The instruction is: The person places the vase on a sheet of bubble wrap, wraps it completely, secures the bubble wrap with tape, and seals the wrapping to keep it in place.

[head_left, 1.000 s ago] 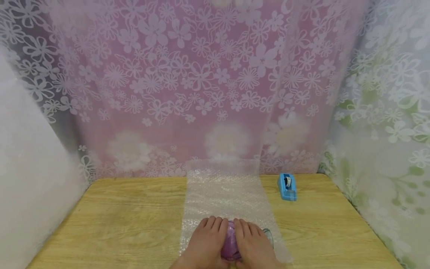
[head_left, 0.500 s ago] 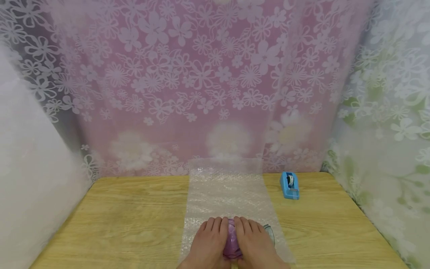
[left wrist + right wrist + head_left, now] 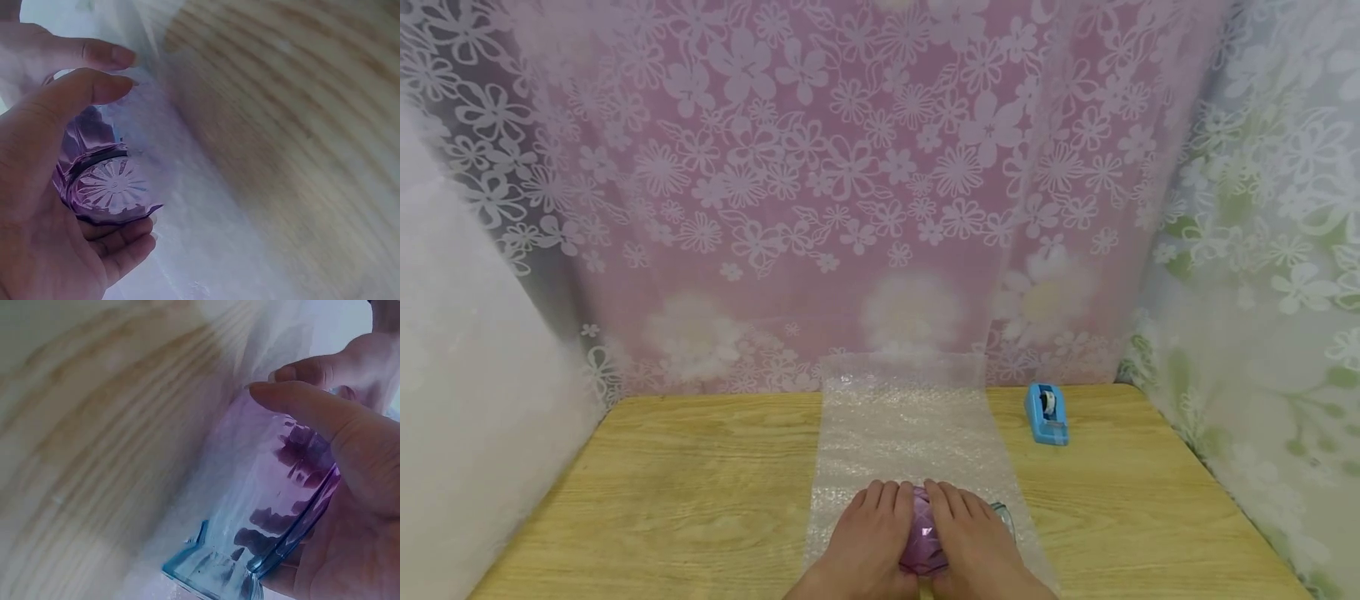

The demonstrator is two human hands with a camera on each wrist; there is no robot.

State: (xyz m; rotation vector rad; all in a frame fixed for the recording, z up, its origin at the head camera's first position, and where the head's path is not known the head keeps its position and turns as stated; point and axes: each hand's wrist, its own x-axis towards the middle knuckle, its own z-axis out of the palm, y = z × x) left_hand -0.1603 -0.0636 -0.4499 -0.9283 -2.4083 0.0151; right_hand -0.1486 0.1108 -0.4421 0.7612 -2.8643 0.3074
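A clear faceted glass vase (image 3: 923, 537), purple fading to teal, lies on its side on a sheet of bubble wrap (image 3: 910, 425). My left hand (image 3: 872, 533) curves over its purple end; the round base with a starburst pattern (image 3: 114, 184) shows in the left wrist view. Over the other half, my right hand (image 3: 973, 537) is curled, and the flared teal mouth (image 3: 215, 569) sticks out past it. Both thumbs lie on the near side, their tips close together. Much of the vase is hidden under the hands.
A blue tape dispenser (image 3: 1047, 414) stands at the back right of the wooden table (image 3: 700, 475). The bubble wrap's far end runs up against the pink flowered curtain (image 3: 820, 208). White flowered sheeting (image 3: 1262, 333) borders the right side.
The view has shifted slightly. Both hands stay on the vase and have moved very slightly forward. Its visible facets and glints differ, as if it has turned a little.
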